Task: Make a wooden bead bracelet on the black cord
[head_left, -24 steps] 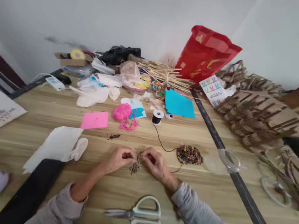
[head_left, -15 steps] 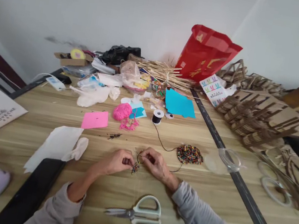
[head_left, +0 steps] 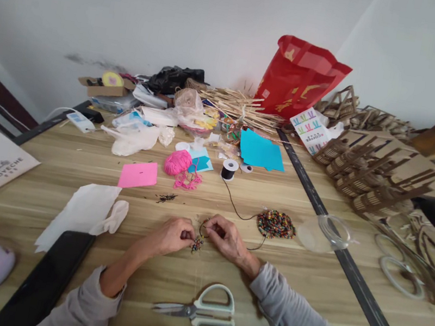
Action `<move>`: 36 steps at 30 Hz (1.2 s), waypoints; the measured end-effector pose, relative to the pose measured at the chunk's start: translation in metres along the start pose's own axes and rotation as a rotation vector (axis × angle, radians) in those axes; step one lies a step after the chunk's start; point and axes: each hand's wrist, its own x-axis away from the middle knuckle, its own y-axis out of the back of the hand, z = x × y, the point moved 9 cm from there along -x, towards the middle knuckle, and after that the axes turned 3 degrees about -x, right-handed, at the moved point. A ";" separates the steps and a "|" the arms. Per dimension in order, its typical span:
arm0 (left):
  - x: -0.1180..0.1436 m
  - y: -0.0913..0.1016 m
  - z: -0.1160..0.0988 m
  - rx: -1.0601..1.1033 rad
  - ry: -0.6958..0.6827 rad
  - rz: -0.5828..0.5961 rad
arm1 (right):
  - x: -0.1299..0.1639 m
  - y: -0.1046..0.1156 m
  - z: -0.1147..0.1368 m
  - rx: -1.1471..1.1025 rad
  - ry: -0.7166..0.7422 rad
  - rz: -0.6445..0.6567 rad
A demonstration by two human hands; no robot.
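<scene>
Head view: right hand, centre, has the cord pinched in its fingers. Left hand, just left of it: fingers nearly together at the loose beads, can't tell if one's gripped. Progress looks partial: sizeable coil of beads right of centre looks strung; small centre pile isn't. Cord also runs from coil to spool, above centre.

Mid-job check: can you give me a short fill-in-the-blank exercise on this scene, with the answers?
The right hand holds a thin ____ cord.
Near the left hand lies a small pile of ____.
The ball of yarn is ____ in colour.
The scissors point their blades toward the picture's ____ side.

Missing words: black; beads; pink; left.
</scene>
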 end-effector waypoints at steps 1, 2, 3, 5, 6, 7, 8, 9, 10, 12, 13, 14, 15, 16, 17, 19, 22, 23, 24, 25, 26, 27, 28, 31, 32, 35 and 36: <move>0.000 0.000 0.000 -0.008 0.001 -0.006 | 0.000 0.000 0.000 -0.001 -0.004 0.001; 0.000 0.000 -0.001 -0.014 0.001 -0.014 | 0.000 0.000 0.000 -0.002 -0.007 0.003; 0.000 0.000 -0.001 -0.019 0.001 -0.022 | 0.000 0.000 0.001 -0.002 -0.009 0.005; 0.000 0.001 -0.002 -0.032 -0.001 -0.033 | 0.000 0.000 0.001 -0.002 -0.008 0.006; 0.000 0.001 -0.003 -0.039 -0.002 -0.037 | 0.000 0.000 0.001 -0.004 -0.008 0.006; 0.000 0.001 -0.004 -0.045 -0.002 -0.039 | 0.000 -0.001 0.001 -0.004 -0.008 0.006; 0.000 0.000 -0.004 -0.046 -0.001 -0.041 | 0.000 -0.001 0.001 -0.004 -0.010 0.006; 0.000 0.000 -0.004 -0.042 -0.001 -0.043 | -0.001 -0.001 0.000 -0.005 -0.013 0.009; 0.000 0.000 -0.004 -0.032 0.002 -0.045 | -0.001 -0.001 0.000 -0.005 -0.016 0.012; -0.001 0.000 -0.001 0.009 0.013 -0.051 | -0.001 -0.002 -0.001 -0.005 -0.017 0.015; -0.001 0.001 0.001 0.041 0.024 -0.055 | -0.001 -0.002 -0.001 -0.007 -0.016 0.016; -0.001 0.001 0.004 0.080 0.037 -0.057 | -0.001 -0.002 -0.001 -0.008 -0.014 0.016; -0.001 0.001 0.007 0.126 0.052 -0.057 | -0.001 -0.001 -0.001 -0.008 -0.012 0.015; -0.001 0.000 0.011 0.178 0.067 -0.057 | -0.001 -0.001 -0.001 -0.008 -0.011 0.015; -0.002 0.000 0.014 0.237 0.077 -0.058 | -0.001 -0.001 0.000 -0.006 -0.011 0.015; -0.003 0.000 0.019 0.359 0.087 -0.067 | -0.001 -0.001 0.000 0.004 -0.013 0.018; -0.007 0.001 0.022 0.497 0.091 -0.100 | -0.001 -0.001 0.000 0.015 -0.018 0.020; -0.009 0.001 0.022 0.524 0.098 -0.109 | -0.001 -0.001 0.000 0.017 -0.019 0.017; -0.010 0.000 0.023 0.547 0.107 -0.118 | -0.001 -0.001 0.000 0.017 -0.020 0.015; -0.012 0.000 0.023 0.571 0.118 -0.127 | -0.001 -0.001 -0.001 0.015 -0.023 0.011; -0.013 0.000 0.023 0.597 0.128 -0.135 | -0.001 0.000 -0.002 0.011 -0.026 0.006; -0.014 0.000 0.024 0.624 0.136 -0.144 | -0.001 0.000 -0.003 0.008 -0.030 0.001; -0.015 -0.001 0.024 0.652 0.140 -0.151 | -0.001 0.000 -0.004 0.005 -0.033 -0.004; -0.016 -0.004 0.027 0.719 0.148 -0.154 | -0.001 0.001 -0.003 0.011 -0.025 -0.013; -0.016 -0.005 0.029 0.734 0.151 -0.151 | -0.001 0.001 -0.002 0.015 -0.018 -0.011; -0.016 -0.007 0.031 0.753 0.158 -0.136 | -0.002 0.001 0.002 0.024 -0.003 0.000; -0.015 -0.007 0.030 0.752 0.159 -0.130 | -0.002 0.001 0.003 0.027 -0.001 0.003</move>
